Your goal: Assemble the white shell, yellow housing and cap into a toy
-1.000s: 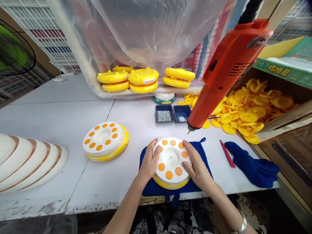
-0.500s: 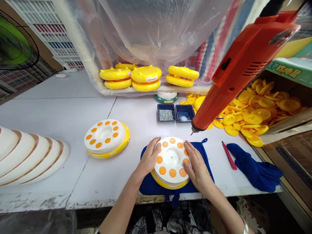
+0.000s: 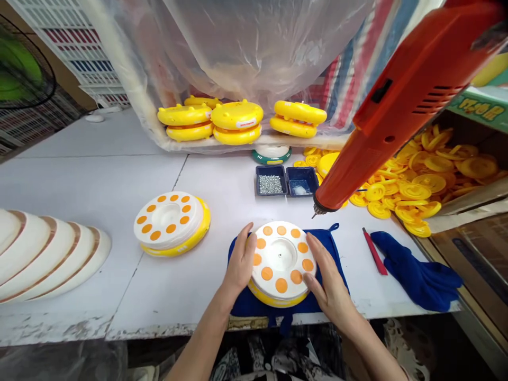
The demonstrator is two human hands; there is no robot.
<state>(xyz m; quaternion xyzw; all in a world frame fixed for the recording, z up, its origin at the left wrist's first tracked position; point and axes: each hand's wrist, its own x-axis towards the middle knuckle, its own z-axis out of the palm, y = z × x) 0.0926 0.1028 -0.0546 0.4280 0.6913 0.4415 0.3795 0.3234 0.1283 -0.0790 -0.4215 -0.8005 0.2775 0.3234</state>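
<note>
A round white disc with orange dots (image 3: 281,271) lies on a yellow base (image 3: 273,301), over a blue cloth pad (image 3: 333,259). My left hand (image 3: 241,259) holds its left rim, fingers nearly straight and together. My right hand (image 3: 327,272) grips the right rim, thumb near the dots and fingers along the edge. At the disc's hollow centre a small metal point shows. Just above and to the right hangs a red electric screwdriver (image 3: 381,111), its bit clear of the disc. Another dotted white disc on a yellow base (image 3: 170,222) sits to the left.
Small screws fill a dark tray (image 3: 271,183) beside a second tray (image 3: 302,182). Yellow plastic parts (image 3: 416,190) heap at right. A red-handled tool (image 3: 375,251) and blue glove (image 3: 416,272) lie nearby. White shells (image 3: 51,254) lean at left; yellow rounds (image 3: 238,121) stand behind.
The disc's orange dots have shifted round, so it has turned slightly. My left hand has moved a little outward along the rim. The camera view has shifted slightly.
</note>
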